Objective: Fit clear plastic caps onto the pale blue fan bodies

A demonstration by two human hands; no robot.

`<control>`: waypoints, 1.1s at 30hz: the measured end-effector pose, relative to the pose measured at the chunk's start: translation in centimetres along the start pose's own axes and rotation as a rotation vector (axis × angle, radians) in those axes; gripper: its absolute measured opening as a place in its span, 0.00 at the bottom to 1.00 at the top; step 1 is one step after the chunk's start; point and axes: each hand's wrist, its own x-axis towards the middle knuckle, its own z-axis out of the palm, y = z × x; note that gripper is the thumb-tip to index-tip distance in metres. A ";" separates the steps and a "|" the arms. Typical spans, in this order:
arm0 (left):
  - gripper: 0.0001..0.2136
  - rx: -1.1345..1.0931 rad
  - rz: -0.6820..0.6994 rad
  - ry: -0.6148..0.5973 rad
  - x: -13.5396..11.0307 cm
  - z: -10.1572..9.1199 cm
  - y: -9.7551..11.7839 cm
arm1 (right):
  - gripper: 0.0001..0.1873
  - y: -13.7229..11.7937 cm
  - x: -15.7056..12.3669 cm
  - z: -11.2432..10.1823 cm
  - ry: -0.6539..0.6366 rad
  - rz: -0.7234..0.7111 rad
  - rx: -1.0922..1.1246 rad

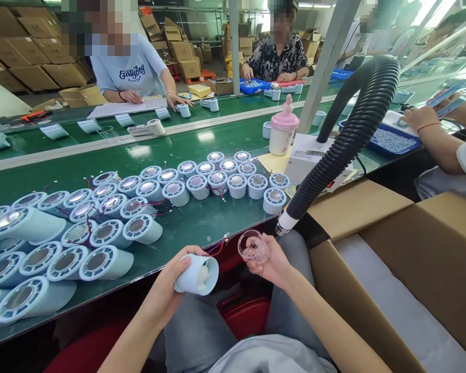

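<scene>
One pale blue housing [186,277], at seven o'clock, gripped by my left fingers [183,262].
A white piece [203,277] sits inside its open end, which faces four o'clock. My right fingers [271,246] grasp one clear cup [253,251] at five, near. Similar housings [118,264], overlapping beyond a sure count, crowd the bench [213,220] toward nine; one cardboard box [423,248] at four holds white sheeting [396,298].

- Over thirty pale-blue cylinders [174,196] on the tabletop [213,224]
- One held cylinder [189,274], left hand [171,280]
- One clear cup [252,247], right hand [274,265]
- One pink-lidded bottle [283,128]
- Three blue trays [252,90]
</scene>
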 end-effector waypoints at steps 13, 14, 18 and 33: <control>0.20 0.068 -0.348 -0.367 1.2 3.0 -2.0 | 0.33 -1.9 -8.7 2.8 -0.027 -0.548 -1.509; 0.19 0.105 -0.339 -0.394 1.2 3.5 -1.9 | 0.34 -2.1 -8.6 3.3 0.004 -0.636 -1.743; 0.10 0.295 -0.197 -0.449 0.6 4.6 -0.5 | 0.27 -2.5 -7.8 4.1 0.076 -0.654 -2.087; 0.34 0.702 0.424 -0.473 1.0 3.0 -2.3 | 0.13 -2.8 -7.6 4.3 0.248 -0.273 -0.881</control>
